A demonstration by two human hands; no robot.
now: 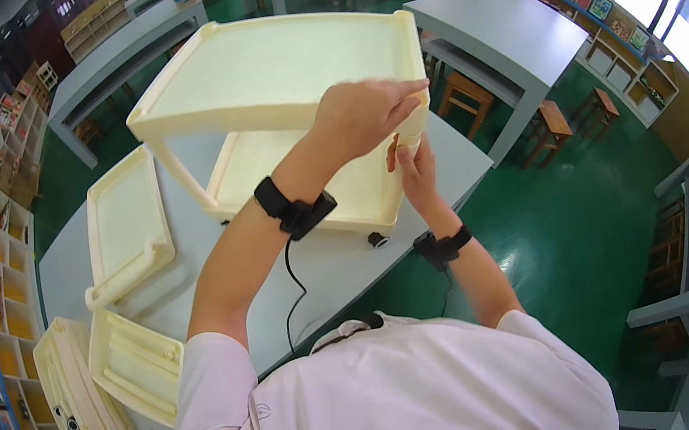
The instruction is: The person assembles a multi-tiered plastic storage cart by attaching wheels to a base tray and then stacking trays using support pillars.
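A cream plastic two-tier trolley stands on the grey table, its upper tray [280, 60] raised on posts above a lower tray [360, 198]. My left hand [368, 114] reaches across to the near right corner of the upper tray, its fingers closed against the rim; the fingertips are slightly blurred. Just below, my right hand [416, 167] is wrapped around the corner post [411, 129] between the tiers. The post's lower end is partly hidden by my fingers. A black caster [377, 239] shows beneath the lower tray.
Left of the trolley lie another cream tray [124, 217], a smaller tray with rod-like parts [135, 362] and a stack of cream parts [77, 396] with casters. A black cable [291, 279] hangs from my left wrist device. Another table [505, 30] and wooden stools [546, 129] stand to the right.
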